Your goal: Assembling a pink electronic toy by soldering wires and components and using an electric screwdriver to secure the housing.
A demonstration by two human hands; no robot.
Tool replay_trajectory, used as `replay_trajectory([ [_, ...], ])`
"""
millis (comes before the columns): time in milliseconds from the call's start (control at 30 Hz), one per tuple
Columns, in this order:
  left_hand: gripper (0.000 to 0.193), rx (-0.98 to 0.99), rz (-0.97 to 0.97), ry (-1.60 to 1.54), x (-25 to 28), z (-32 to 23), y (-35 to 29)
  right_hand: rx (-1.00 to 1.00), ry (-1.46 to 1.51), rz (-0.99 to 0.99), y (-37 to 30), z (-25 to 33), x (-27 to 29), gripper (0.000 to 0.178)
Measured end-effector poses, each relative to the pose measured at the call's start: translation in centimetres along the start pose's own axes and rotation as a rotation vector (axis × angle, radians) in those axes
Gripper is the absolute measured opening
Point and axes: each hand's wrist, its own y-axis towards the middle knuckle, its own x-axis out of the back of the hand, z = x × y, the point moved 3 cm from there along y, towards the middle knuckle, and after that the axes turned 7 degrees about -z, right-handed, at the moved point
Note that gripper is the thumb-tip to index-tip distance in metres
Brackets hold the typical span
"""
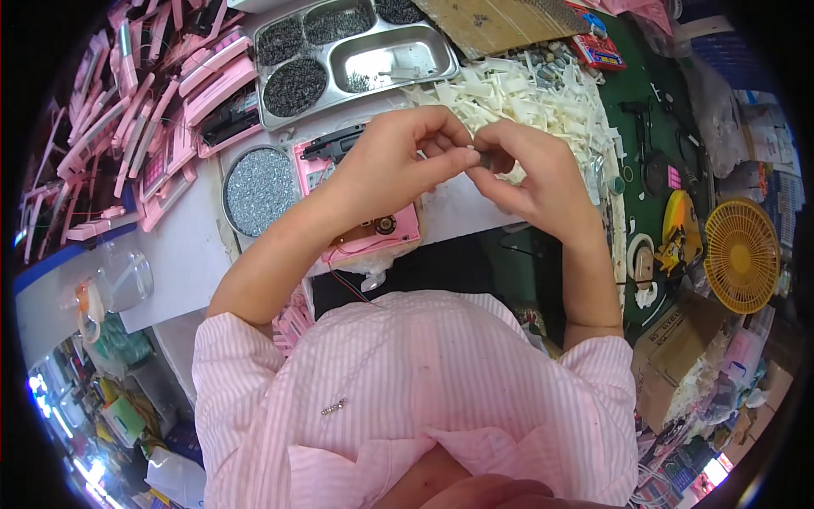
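Note:
Over the workbench my two hands meet fingertip to fingertip. My left hand [405,157] is closed in a pinch, with a tiny pale bit at its thumb tip. My right hand [538,174] pinches a small dark grey part [486,159], mostly hidden by the fingers; its kind cannot be made out. Beneath my left wrist lies an open pink plastic casing [407,227] with wires and a round metal piece, partly covered by my forearm. A black plastic strip [332,142] rests across its far end. Beyond my hands spreads a heap of whitish plastic pieces [509,93].
A steel compartment tray [331,64] holds small dark screws. A round dish [227,193] contains tiny silvery parts. Pink casings [140,127] pile up at the left. Cardboard [500,21] lies at the far side. At the right are a yellow tape dispenser [678,222] and a yellow basket [741,254].

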Motion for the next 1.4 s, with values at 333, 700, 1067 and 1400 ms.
replay_trajectory([
  [333,0.012,-0.326,-0.160,-0.040,-2.0,0.7,1.3,-0.396,0.802,-0.500,-3.8,-1.8,-3.1,0.036],
  [700,0.056,-0.198,-0.452,0.573,1.5,3.0,14.2,-0.473,0.799,-0.542,-4.0,-5.9,2.1,0.041],
  [1067,0.062,-0.064,-0.464,-0.595,3.2,5.7,17.7,-0.494,0.831,-0.545,-6.3,-5.5,1.5,0.041],
  [1400,0.041,-0.064,-0.409,0.428,6.4,5.6,15.2,-0.473,0.726,-0.589,-9.7,-3.0,3.7,0.040],
])
